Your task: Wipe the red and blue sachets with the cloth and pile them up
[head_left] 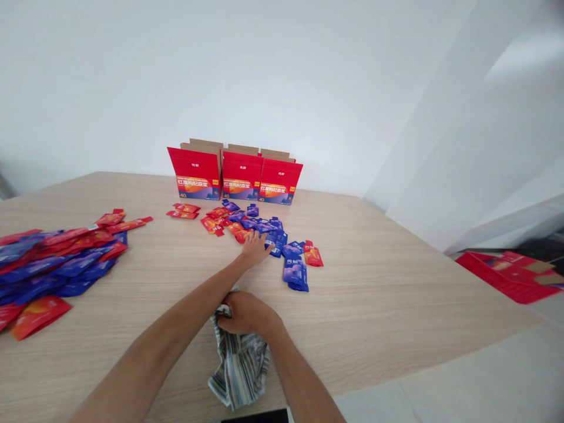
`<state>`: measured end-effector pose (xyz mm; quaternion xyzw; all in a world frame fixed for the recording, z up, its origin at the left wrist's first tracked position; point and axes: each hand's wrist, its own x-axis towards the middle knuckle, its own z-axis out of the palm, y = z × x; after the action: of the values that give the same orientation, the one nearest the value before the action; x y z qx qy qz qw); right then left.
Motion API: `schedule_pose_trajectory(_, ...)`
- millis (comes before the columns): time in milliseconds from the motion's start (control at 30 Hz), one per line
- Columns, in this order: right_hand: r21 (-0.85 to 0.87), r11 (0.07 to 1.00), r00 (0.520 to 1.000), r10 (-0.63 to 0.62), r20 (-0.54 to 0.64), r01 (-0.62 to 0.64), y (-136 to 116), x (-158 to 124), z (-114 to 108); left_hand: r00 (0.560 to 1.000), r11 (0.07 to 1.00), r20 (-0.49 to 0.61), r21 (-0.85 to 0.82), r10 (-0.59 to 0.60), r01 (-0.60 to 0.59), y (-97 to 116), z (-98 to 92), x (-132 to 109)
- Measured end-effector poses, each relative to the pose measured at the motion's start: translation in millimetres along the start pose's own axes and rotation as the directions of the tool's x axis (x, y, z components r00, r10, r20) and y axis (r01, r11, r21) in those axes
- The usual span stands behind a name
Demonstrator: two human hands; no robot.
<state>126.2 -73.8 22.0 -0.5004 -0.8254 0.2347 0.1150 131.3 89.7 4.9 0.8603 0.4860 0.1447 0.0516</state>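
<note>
Your left hand [257,249] reaches forward over a pale wood table [374,282], its fingertips touching the near edge of a loose scatter of small pouches. The fingers are slightly bent and the thumb stands a little apart from them; whether they pinch anything cannot be told from here. Blue pouches [277,239] lie directly ahead of the fingertips and to their right, while red pouches [240,234] lie just to their left and beyond. The scatter's long axis slants from far left to near right, crossing in front of that hand, which is clearly the nearer of the two. At the near right end, a pair of overlapping blue pouches point lengthwise towards you, with a single red pouch [312,255] just behind and to the right. Your right hand [247,314] is closer to your body, beside the left forearm, its fingers closed round the upper end of a striped cloth [242,376] that hangs crumpled towards you. Behind the scatter, three red boxes [241,179] stand side by side with their flaps raised. Well to the left lies a larger mixed pile [74,258] of red and blue pouches.
</note>
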Motion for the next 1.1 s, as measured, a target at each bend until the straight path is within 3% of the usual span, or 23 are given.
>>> schedule_pose_trajectory(167,-0.028,0.999,0.999,0.043,-0.013,-0.044,0,-1,0,0.999,1.000,0.032,0.004,0.001,-0.001,12,-1.0,6)
schedule_pose_trajectory(600,0.015,1.000,0.997,-0.020,-0.079,0.021,8,1,6,0.988,0.996,0.141,-0.067,0.066,-0.057,0,-6.6,3)
schedule_pose_trajectory(733,0.028,0.999,0.997,-0.036,-0.061,0.037,6,0,3,0.985,0.986,0.166,-0.163,0.048,-0.021,-14,-11.5,-3)
schedule_pose_trajectory(900,0.000,1.000,0.998,-0.012,-0.054,0.012,4,-1,1,0.989,0.933,0.134,-0.342,-0.068,0.111,-46,-19.9,-28)
schedule_pose_trajectory(1033,-0.015,0.993,0.966,0.106,-0.236,-0.113,7,0,0,0.984,0.831,0.093,-0.527,-0.152,0.178,-72,-25.9,-56)
schedule_pose_trajectory(1100,0.022,0.975,0.884,0.212,-0.416,-0.223,10,1,-3,0.975,0.676,0.097,-0.707,-0.199,0.209,-81,-25.6,-73)
